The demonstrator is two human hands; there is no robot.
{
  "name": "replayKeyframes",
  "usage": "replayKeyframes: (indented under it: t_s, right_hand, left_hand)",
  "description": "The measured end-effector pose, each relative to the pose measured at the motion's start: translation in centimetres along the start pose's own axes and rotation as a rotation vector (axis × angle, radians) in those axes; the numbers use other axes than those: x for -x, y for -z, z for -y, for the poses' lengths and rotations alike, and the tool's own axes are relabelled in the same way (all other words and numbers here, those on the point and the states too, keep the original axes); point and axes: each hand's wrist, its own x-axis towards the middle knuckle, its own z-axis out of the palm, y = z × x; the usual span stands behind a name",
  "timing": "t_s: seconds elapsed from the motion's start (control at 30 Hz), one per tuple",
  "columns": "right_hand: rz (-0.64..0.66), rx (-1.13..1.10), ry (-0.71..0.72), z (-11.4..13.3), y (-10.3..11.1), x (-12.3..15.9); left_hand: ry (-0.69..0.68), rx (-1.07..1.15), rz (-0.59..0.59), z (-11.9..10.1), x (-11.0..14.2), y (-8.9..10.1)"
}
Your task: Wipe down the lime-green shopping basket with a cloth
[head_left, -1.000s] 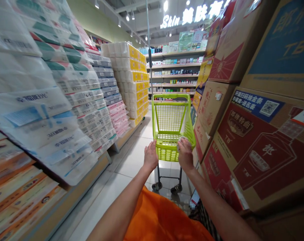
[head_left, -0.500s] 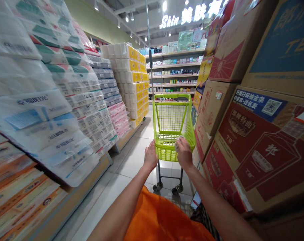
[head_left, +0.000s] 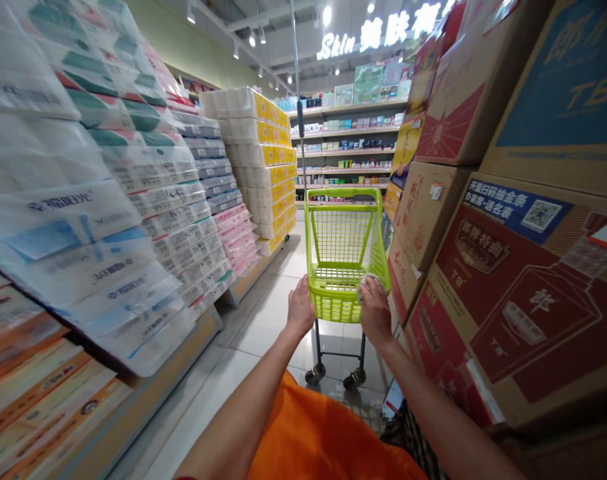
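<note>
Basket (head_left: 339, 233) rim contacted | right hand (head_left: 375, 312) was shifted slightly rightward, fingers clamped on pale item (head_left: 367, 283) | left hand (head_left: 301, 308) kept fingers apart

At 12 o'clock, a lime-green moulded plastic shopping cart (head_left: 333, 307) is showing a smooth, faintly glossy finish, and a thin silvery metal pole (head_left: 297, 73) is gleaming behind it. At 9 o'clock, white film-wrapped tissue packs (head_left: 68, 227) are shining with slick, crinkled plastic. At 3 o'clock, red-printed corrugated cardboard cartons (head_left: 528, 287) are looking matt and papery. Pale glazed floor tiles (head_left: 263, 320) are reflecting light, and at 6 o'clock, an orange cloth garment (head_left: 328, 440) is showing a soft, matt surface.
</note>
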Motion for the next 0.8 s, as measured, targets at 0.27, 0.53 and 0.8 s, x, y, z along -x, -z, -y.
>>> replayKeyframes:
  t_s: [0.27, 0.53, 0.8]
  right_hand:
    - [0.107, -0.04, 0.143, 2.2, -1.6, 0.3]
    - [0.097, -0.018, 0.039, 1.4, -1.0, -0.5]
    - [0.049, 0.035, 0.037, -1.1, 0.3, -0.4]
  left_hand:
    - [-0.085, -0.224, 0.125, -0.6, -0.1, 0.0]
    - [-0.145, -0.373, 0.162, -0.2, -0.1, -0.7]
    - [-0.179, -0.396, 0.169, 0.2, 0.0, -0.4]
